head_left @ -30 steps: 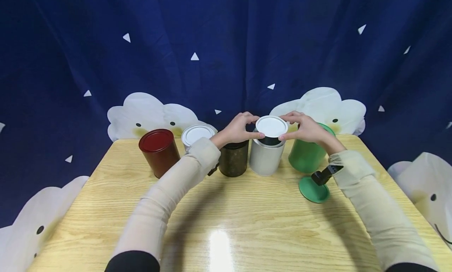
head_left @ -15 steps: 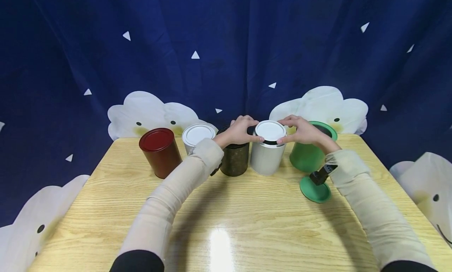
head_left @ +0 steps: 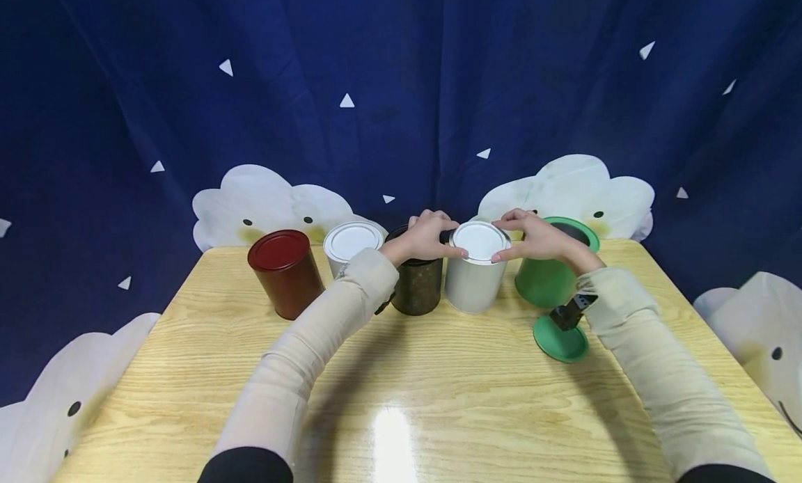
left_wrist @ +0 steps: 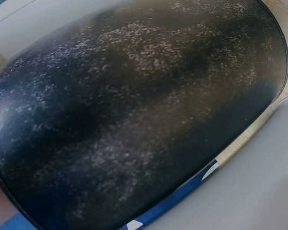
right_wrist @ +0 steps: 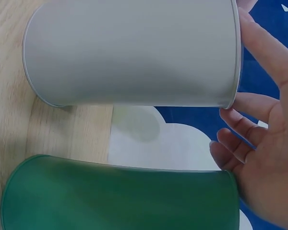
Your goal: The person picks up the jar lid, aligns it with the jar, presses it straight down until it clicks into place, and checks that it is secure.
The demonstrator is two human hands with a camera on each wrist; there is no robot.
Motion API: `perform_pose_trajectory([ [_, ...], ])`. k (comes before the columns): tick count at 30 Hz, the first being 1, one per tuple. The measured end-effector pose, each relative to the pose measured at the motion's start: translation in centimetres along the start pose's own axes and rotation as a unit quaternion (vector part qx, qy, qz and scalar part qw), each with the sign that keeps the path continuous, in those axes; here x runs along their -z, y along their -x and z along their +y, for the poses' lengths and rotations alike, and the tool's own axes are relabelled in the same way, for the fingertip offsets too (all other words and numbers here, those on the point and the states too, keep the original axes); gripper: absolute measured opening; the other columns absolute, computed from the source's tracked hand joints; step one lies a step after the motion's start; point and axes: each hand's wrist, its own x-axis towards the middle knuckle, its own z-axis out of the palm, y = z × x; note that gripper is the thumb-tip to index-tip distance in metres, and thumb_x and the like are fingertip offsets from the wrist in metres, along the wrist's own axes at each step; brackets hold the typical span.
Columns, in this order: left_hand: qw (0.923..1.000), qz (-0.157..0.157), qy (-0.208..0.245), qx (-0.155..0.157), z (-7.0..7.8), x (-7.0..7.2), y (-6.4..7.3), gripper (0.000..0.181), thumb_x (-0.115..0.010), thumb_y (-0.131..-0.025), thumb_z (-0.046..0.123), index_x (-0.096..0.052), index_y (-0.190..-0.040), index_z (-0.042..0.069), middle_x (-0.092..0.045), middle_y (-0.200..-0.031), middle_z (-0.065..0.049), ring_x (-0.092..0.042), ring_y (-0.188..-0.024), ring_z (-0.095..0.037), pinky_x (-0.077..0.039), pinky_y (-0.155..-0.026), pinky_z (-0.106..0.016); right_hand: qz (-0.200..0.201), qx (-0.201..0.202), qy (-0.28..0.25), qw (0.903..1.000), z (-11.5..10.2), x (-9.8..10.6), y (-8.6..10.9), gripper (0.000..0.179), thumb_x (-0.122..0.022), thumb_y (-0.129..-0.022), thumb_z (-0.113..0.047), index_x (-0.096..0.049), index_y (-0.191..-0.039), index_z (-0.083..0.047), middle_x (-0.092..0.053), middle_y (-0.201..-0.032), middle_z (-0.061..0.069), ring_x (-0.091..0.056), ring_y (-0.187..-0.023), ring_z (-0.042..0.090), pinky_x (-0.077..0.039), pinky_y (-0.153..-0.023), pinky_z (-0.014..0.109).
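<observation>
A white lid [head_left: 479,241] lies level on the rim of a pale can [head_left: 471,289]. My left hand [head_left: 421,239] holds the lid's left edge between thumb and fingers, while my right hand [head_left: 534,238] grips its right edge. In the right wrist view, the thumb and index finger of the right hand [right_wrist: 269,129] reach the rim of the pale can [right_wrist: 134,57]; the other fingers curl loosely below. A speckled black can [left_wrist: 144,110] fills the left wrist view and hides most of the left hand there.
An open green can [head_left: 539,284] stands on the right, its green lid [head_left: 560,342] lying on the wooden table [head_left: 476,406] before it. To the left are the dark can [head_left: 416,288], a white lidded can [head_left: 353,239] and a dark red can [head_left: 291,281].
Both hands have come down together with the white lid. It was held above the pale can, with a dark gap under it, and now rests on the can's rim.
</observation>
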Motion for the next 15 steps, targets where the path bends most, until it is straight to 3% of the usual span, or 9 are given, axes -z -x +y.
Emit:
perform_pose_trajectory([
  [15, 0.9996, 0.029, 0.005, -0.001, 0.31, -0.11, -0.01, 0.054, -0.066, -0.079, 0.046, -0.059, -0.123, 0.016, -0.048, -0.122, -0.003, -0.036, -0.114, -0.022, -0.026, -0.089, -0.041, 0.013, -0.008, 0.002, 0.9999, 0.22, -0.01, 0.26, 0.065, -0.077, -0.072, -0.031, -0.055, -0.123, 0.003, -0.047, -0.114, 0.019, -0.042, -0.101, 0.033, -0.04, -0.076, 0.04],
])
